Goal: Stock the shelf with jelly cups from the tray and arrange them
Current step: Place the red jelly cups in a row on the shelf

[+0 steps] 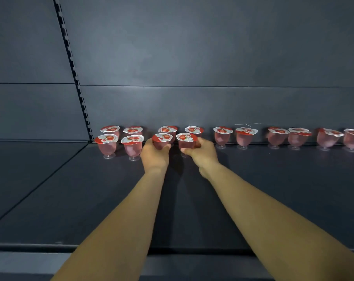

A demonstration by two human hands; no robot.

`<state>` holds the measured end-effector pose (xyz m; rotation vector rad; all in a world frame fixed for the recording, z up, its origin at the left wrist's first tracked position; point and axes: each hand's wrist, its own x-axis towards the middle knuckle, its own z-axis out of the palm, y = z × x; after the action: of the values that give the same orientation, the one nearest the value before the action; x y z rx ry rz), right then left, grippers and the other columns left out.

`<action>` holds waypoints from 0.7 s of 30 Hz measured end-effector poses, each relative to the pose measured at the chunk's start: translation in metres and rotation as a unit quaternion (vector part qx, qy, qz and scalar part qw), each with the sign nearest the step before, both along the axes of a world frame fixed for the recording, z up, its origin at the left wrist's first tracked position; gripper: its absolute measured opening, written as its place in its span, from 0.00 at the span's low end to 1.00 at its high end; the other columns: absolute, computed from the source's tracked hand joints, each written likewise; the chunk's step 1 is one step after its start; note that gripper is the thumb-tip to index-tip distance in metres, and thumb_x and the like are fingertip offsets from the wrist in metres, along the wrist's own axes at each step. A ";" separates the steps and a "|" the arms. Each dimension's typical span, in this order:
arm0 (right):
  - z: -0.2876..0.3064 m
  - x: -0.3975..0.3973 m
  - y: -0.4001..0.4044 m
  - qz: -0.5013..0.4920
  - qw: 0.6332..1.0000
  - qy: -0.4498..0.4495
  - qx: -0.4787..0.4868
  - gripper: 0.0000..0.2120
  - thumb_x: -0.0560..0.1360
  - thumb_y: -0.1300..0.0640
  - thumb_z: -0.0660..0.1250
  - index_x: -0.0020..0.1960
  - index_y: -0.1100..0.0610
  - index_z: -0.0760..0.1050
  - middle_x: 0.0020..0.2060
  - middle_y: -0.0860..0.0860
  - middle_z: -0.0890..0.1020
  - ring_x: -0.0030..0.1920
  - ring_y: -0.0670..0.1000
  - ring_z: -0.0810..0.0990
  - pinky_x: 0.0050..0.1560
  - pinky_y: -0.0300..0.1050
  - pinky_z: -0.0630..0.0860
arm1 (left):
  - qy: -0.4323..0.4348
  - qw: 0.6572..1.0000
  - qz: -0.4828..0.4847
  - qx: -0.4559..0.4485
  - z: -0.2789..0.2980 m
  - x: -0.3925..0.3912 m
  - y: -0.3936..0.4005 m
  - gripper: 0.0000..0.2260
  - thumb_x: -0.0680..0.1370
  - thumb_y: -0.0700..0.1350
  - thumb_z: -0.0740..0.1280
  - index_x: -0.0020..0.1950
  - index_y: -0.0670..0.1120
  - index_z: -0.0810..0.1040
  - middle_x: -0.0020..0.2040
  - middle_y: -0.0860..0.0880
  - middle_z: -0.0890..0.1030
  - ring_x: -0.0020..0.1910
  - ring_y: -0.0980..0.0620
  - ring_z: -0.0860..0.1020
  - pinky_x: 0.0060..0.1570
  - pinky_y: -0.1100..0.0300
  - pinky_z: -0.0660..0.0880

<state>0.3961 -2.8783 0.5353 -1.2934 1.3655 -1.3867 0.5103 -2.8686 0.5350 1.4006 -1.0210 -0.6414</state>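
Shelf (273, 189) carries a back row of cups (222, 136), likely keeping the front free. Left hand (154, 154) grips one cup (162, 138), right hand (202, 154) another (186, 138), seemingly starting a second row.

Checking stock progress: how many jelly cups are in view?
14. Ten in the back row, though the frame edge may hide more; two in front at left; one in each of the hands.
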 end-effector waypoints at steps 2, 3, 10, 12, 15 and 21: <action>-0.001 0.000 0.000 -0.003 1.000 0.007 -0.001 0.16 0.70 0.67 0.72 0.57 0.58 0.78 0.48 0.50 0.82 0.49 0.49 0.80 0.50 0.41 0.74 | 0.006 1.000 -0.002 0.006 -0.001 0.000 -0.001 0.13 0.74 0.39 0.70 0.58 0.40 0.76 0.54 0.44 0.81 0.53 0.44 0.80 0.58 0.49 0.75; -0.001 0.000 0.000 -0.008 1.000 0.010 -0.001 0.16 0.70 0.67 0.72 0.57 0.58 0.78 0.49 0.51 0.83 0.50 0.50 0.80 0.50 0.41 0.74 | 0.003 1.000 -0.001 0.009 0.000 0.000 -0.001 0.11 0.74 0.39 0.70 0.56 0.41 0.76 0.53 0.43 0.82 0.52 0.44 0.80 0.58 0.50 0.75; -0.001 -0.014 0.034 -0.016 0.999 0.043 -0.013 0.20 0.71 0.65 0.72 0.62 0.61 0.74 0.56 0.53 0.79 0.59 0.52 0.77 0.57 0.41 0.72 | -0.069 0.995 -0.044 0.054 0.002 0.000 0.025 0.16 0.74 0.45 0.70 0.58 0.40 0.77 0.55 0.44 0.81 0.55 0.45 0.78 0.54 0.56 0.72; 0.000 -0.030 0.053 -0.021 0.997 0.079 -0.008 0.27 0.71 0.60 0.73 0.68 0.62 0.69 0.64 0.56 0.75 0.65 0.53 0.73 0.63 0.43 0.70 | -0.113 0.988 -0.072 0.072 0.005 0.000 0.041 0.16 0.74 0.47 0.70 0.59 0.41 0.77 0.56 0.44 0.80 0.57 0.44 0.77 0.55 0.56 0.72; 0.004 -0.067 0.089 -0.022 0.984 0.177 -0.019 0.29 0.72 0.54 0.72 0.70 0.58 0.67 0.67 0.54 0.71 0.67 0.51 0.71 0.66 0.43 0.67 | -0.204 0.969 -0.122 0.071 0.018 -0.008 0.071 0.21 0.75 0.49 0.70 0.65 0.43 0.74 0.63 0.46 0.77 0.63 0.45 0.74 0.60 0.58 0.68; 0.022 -0.158 0.172 -0.022 0.913 0.398 -0.087 0.31 0.72 0.49 0.71 0.71 0.55 0.66 0.68 0.52 0.67 0.70 0.53 0.63 0.69 0.44 0.60 | -0.436 0.872 -0.221 0.033 0.049 -0.064 0.144 0.29 0.75 0.51 0.69 0.72 0.46 0.65 0.72 0.47 0.66 0.70 0.48 0.66 0.67 0.58 0.62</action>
<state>0.2383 -2.7065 0.5575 -2.0973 1.8183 -1.0455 0.4460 -2.7249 0.5841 1.5505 -2.0996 -0.3416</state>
